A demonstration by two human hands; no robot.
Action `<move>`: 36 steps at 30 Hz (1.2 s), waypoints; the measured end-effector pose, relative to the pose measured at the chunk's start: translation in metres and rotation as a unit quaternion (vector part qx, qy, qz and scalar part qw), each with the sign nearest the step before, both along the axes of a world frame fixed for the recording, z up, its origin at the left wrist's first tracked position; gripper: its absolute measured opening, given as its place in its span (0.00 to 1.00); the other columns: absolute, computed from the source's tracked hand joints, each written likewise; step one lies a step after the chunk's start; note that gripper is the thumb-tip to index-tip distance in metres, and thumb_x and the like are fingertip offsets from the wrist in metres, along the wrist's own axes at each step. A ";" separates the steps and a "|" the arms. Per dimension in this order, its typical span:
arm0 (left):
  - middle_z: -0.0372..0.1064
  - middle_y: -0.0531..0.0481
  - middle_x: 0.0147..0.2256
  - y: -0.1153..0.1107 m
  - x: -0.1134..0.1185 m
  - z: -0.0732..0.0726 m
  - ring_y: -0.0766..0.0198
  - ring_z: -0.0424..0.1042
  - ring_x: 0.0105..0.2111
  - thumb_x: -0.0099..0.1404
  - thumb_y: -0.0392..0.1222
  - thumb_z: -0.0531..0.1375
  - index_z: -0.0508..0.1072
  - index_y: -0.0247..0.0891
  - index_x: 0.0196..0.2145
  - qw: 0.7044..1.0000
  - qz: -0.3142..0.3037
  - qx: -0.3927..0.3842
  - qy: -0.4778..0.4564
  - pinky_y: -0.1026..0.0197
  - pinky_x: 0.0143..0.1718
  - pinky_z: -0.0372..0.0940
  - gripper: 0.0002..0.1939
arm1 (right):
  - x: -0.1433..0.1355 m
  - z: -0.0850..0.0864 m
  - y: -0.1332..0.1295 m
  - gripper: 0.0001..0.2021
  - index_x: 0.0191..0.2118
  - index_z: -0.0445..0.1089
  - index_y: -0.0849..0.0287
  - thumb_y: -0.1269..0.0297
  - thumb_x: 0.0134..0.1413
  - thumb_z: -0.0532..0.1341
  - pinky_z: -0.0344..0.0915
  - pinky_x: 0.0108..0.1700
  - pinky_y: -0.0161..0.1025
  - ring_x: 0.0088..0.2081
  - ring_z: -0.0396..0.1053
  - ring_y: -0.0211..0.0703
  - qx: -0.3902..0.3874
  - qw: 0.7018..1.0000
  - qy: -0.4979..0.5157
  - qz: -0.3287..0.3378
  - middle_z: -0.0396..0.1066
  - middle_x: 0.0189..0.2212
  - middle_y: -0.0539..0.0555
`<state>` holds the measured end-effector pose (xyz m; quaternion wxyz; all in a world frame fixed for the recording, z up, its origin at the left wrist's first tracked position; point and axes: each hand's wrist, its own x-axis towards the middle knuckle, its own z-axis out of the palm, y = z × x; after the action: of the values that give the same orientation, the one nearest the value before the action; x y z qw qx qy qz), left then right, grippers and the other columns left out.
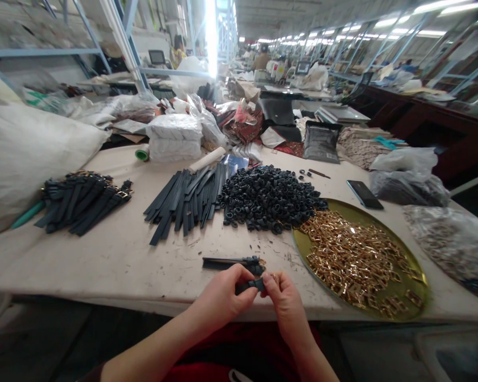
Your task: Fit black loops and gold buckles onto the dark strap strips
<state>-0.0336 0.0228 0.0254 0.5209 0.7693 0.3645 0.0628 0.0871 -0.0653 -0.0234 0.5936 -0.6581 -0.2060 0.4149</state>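
- One table (103, 265): at its near edge, in the middle, I have one dark strap (244, 287) held between two hands. I judge the step in hand to be working at the strap's right end, where a band wraps around it; the next move, I'd say, calls for a steady left grip and fine finger control on the right.
- One white sack (35, 143), far left.
- One round tray (362, 213) at the right, bearing one heap of gold buckles (350, 260); they overlap too much for me to count.
- One heap of dark loops (266, 196), far side of the middle, lapping the tray's left rim; far too many to number.
- One spread of plain straps (183, 196) just left of the loops; I make it well over a dozen, no exact figure.
- One pile of buckled straps (83, 204) at the left, also too tangled to count.
- Two hands: the left hand (225, 292) has thumb and fingers clamped on the strap; the right hand (287, 297) has thumb and fingertips pinched together at the strap's right end, with a glint of gold behind them.
- One small bundle (245, 262) just beyond the hands; I cannot tell how many straps it holds.
- One phone (364, 194), far right.
- One slim tool (319, 173), farther off, left of the phone.
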 end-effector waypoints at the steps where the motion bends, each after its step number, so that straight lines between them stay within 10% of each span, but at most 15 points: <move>1: 0.70 0.52 0.30 0.001 0.000 0.000 0.65 0.66 0.29 0.55 0.41 0.54 0.68 0.37 0.34 0.999 -0.003 -0.034 -0.010 0.65 0.30 0.57 0.09 | 0.001 -0.002 0.000 0.15 0.23 0.57 0.58 0.52 0.45 0.59 0.57 0.29 0.33 0.23 0.57 0.35 -0.015 0.998 -0.062 -0.021 0.57 0.18 0.45; 5: 0.70 0.50 0.30 0.005 0.000 -0.004 0.65 0.68 0.29 0.55 0.38 0.53 0.67 0.33 0.38 0.982 -0.022 -0.185 -0.041 0.65 0.31 0.61 0.13 | 0.005 -0.006 -0.004 0.15 0.36 0.60 0.57 0.54 0.46 0.58 0.58 0.28 0.33 0.24 0.61 0.36 -0.032 0.987 -0.155 0.029 0.62 0.23 0.46; 18: 0.69 0.53 0.24 -0.005 -0.007 -0.021 0.68 0.65 0.22 0.51 0.39 0.56 0.67 0.33 0.39 0.949 -0.070 -0.307 -0.003 0.67 0.24 0.57 0.16 | 0.012 0.009 -0.029 0.07 0.30 0.66 0.57 0.61 0.51 0.54 0.56 0.29 0.33 0.27 0.63 0.37 -0.013 0.905 -0.307 0.292 0.68 0.25 0.49; 30: 0.68 0.54 0.24 -0.004 -0.003 -0.024 0.69 0.64 0.22 0.52 0.38 0.55 0.65 0.34 0.45 0.956 -0.077 -0.281 -0.019 0.68 0.23 0.55 0.21 | 0.001 -0.014 -0.033 0.10 0.31 0.65 0.57 0.56 0.52 0.54 0.59 0.29 0.33 0.26 0.64 0.37 -0.021 0.954 -0.263 0.144 0.67 0.24 0.49; 36: 0.67 0.52 0.22 -0.001 -0.006 -0.019 0.67 0.67 0.22 0.56 0.42 0.52 0.65 0.35 0.25 0.949 -0.137 -0.281 0.051 0.66 0.24 0.60 0.09 | 0.001 -0.016 -0.036 0.11 0.32 0.65 0.57 0.55 0.52 0.54 0.60 0.32 0.35 0.28 0.66 0.40 -0.040 0.939 -0.316 0.131 0.69 0.26 0.52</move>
<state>-0.0396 0.0220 0.0064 0.7003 0.6365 0.2845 -0.1533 0.0878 -0.1012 -0.0393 0.4113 -0.7457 -0.4510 0.2673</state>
